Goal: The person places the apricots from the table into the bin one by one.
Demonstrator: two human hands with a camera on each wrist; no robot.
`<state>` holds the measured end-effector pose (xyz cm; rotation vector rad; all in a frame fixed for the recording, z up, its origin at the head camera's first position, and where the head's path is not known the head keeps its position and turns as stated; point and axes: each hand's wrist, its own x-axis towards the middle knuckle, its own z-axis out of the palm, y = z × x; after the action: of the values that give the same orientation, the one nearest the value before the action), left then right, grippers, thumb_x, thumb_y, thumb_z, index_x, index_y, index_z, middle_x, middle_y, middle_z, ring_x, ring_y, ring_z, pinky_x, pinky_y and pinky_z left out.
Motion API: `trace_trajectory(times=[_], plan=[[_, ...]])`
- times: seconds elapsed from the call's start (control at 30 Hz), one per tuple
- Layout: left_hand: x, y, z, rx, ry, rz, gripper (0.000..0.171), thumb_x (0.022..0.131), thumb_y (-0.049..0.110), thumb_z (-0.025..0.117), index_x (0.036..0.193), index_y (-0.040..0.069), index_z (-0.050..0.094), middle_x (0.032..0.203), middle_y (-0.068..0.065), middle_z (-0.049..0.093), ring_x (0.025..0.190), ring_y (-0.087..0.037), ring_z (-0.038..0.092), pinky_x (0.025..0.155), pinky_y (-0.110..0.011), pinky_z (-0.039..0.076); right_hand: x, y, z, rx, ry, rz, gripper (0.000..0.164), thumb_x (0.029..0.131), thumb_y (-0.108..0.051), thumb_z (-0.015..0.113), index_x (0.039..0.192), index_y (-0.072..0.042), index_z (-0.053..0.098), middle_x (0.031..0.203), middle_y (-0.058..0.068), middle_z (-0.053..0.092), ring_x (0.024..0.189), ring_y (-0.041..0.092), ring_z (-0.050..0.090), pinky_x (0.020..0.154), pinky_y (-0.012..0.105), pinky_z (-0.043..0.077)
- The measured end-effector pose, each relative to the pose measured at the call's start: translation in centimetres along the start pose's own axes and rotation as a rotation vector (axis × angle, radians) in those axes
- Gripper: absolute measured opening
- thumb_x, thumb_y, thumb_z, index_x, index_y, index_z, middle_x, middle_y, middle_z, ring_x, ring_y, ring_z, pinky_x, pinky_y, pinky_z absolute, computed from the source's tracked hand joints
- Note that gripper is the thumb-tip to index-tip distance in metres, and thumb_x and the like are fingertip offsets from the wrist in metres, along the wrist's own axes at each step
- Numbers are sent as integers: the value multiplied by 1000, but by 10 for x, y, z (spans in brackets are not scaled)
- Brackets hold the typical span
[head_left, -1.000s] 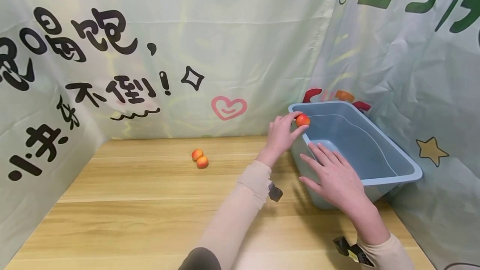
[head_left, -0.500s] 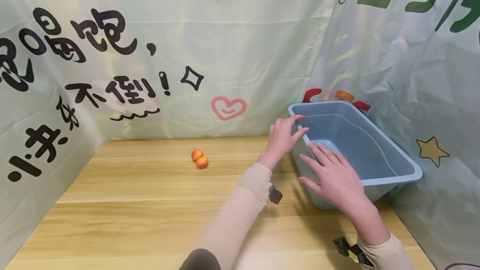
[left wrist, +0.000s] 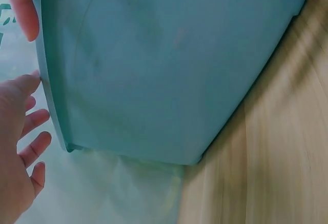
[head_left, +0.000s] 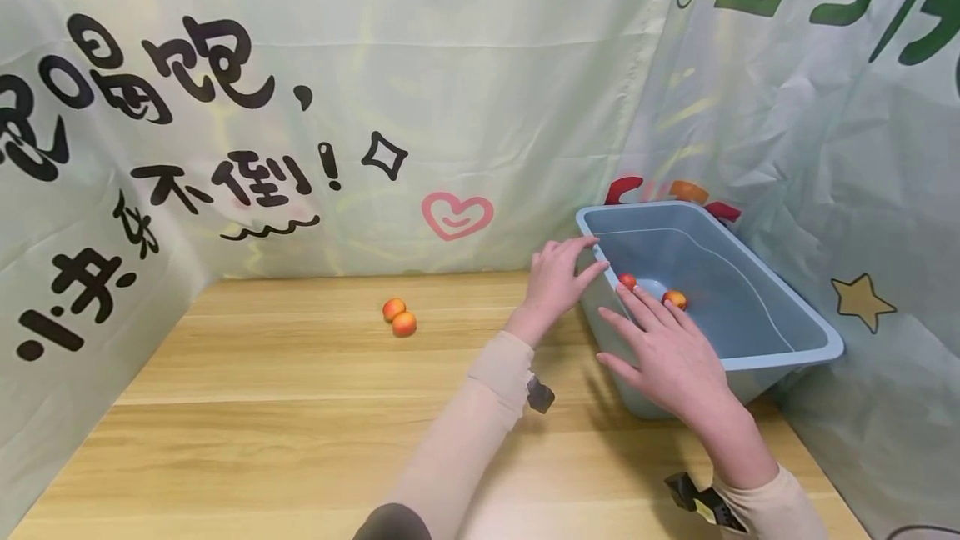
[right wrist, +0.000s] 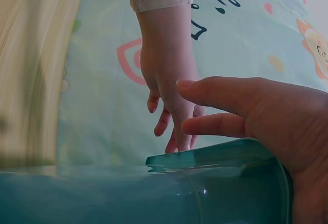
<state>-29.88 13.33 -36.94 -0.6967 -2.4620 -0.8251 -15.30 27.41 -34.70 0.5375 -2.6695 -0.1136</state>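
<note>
Beside the left rim of a blue plastic tub (head_left: pixel 720 290), my left hand (head_left: pixel 558 277) holds nothing, its thumb and fingers spread apart. My right hand (head_left: pixel 671 348) lies across the tub's near left rim with straight fingers and nothing in its grasp. Inside the tub are two small orange-red fruits that look like apricots: one fruit (head_left: pixel 627 280) is partly hidden by the rim, the other fruit (head_left: pixel 674 299) partly by my right fingers. On the table, a fruit (head_left: pixel 393 309) touches another fruit (head_left: pixel 404 324). The left wrist view shows the tub's outer wall (left wrist: pixel 133 75).
The wooden table (head_left: pixel 262 423) stretches leftward from the tub. A printed cloth (head_left: pixel 487 107) hangs behind the table, and more of it hangs close along the tub's right side. A cable (head_left: pixel 922 530) shows at the lower right corner.
A second ago my left hand pinched a fruit at the tub's rim; it has let go and drawn back slightly left. Two fruits have come into sight inside the tub. My right hand stays put.
</note>
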Motion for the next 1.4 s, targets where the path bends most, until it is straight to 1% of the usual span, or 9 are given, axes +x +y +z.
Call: trace_trajectory(times=[0.1, 0.3, 0.43, 0.63, 0.77, 0.87, 0.97, 1.17, 1.4], plan=[[-3, -2, -3, 14, 2, 10, 46, 93, 49, 59, 134, 28, 58, 133, 11, 63, 112, -15, 57, 85, -29, 41, 0, 0, 1, -4, 22, -7, 62, 81, -47, 73, 133, -16, 60, 148, 15, 48, 137, 35, 44, 110, 55, 34], [-13, -8, -9, 33, 7, 7, 47, 92, 51, 60, 132, 28, 58, 132, 10, 63, 110, -15, 57, 86, -31, 42, 0, 0, 2, -11, 66, -34, 62, 79, -45, 75, 131, -15, 61, 146, 15, 51, 135, 34, 47, 111, 52, 33], [-19, -11, -13, 34, 6, 7, 47, 92, 51, 61, 132, 27, 58, 132, 9, 63, 111, -15, 57, 87, -32, 41, 0, 0, 2, -10, 62, -30, 61, 79, -45, 75, 131, -15, 61, 146, 15, 50, 135, 34, 47, 111, 52, 33], [-31, -18, -20, 42, 3, 17, 46, 91, 49, 62, 131, 27, 59, 131, 8, 64, 112, -15, 57, 85, -32, 40, 1, -1, 2, -7, 41, -19, 62, 80, -45, 74, 132, -15, 60, 147, 15, 49, 137, 35, 44, 112, 54, 33], [-39, -23, -23, 60, 7, 30, 46, 91, 50, 61, 130, 27, 59, 129, 8, 64, 112, -15, 57, 84, -31, 40, 1, -1, 2, 0, 20, -8, 62, 81, -46, 73, 133, -15, 60, 148, 16, 47, 137, 35, 43, 110, 55, 35], [-45, -27, -25, 67, 12, 33, 45, 92, 50, 61, 131, 27, 58, 129, 8, 64, 113, -15, 57, 85, -32, 39, 1, 0, 2, 6, 22, -11, 62, 81, -45, 74, 133, -15, 60, 148, 16, 47, 137, 36, 43, 108, 54, 38], [-50, -29, -28, 70, 17, 29, 45, 91, 49, 62, 131, 26, 59, 129, 8, 65, 113, -15, 57, 86, -33, 40, 0, 1, 2, 7, 32, -16, 62, 80, -44, 75, 132, -15, 60, 148, 16, 47, 136, 36, 44, 108, 55, 37], [-60, -35, -33, 101, 35, 12, 44, 90, 49, 64, 128, 26, 61, 126, 8, 66, 111, -16, 58, 88, -35, 42, 0, 1, 1, 12, 31, -13, 62, 80, -44, 75, 132, -15, 60, 148, 16, 48, 137, 35, 43, 111, 54, 33], [-71, -46, -40, 74, 58, -21, 44, 89, 48, 65, 126, 25, 62, 125, 6, 67, 110, -18, 59, 88, -39, 42, 0, 0, 1, 14, 7, 0, 62, 81, -45, 73, 134, -15, 59, 149, 16, 46, 138, 36, 42, 111, 55, 34]])
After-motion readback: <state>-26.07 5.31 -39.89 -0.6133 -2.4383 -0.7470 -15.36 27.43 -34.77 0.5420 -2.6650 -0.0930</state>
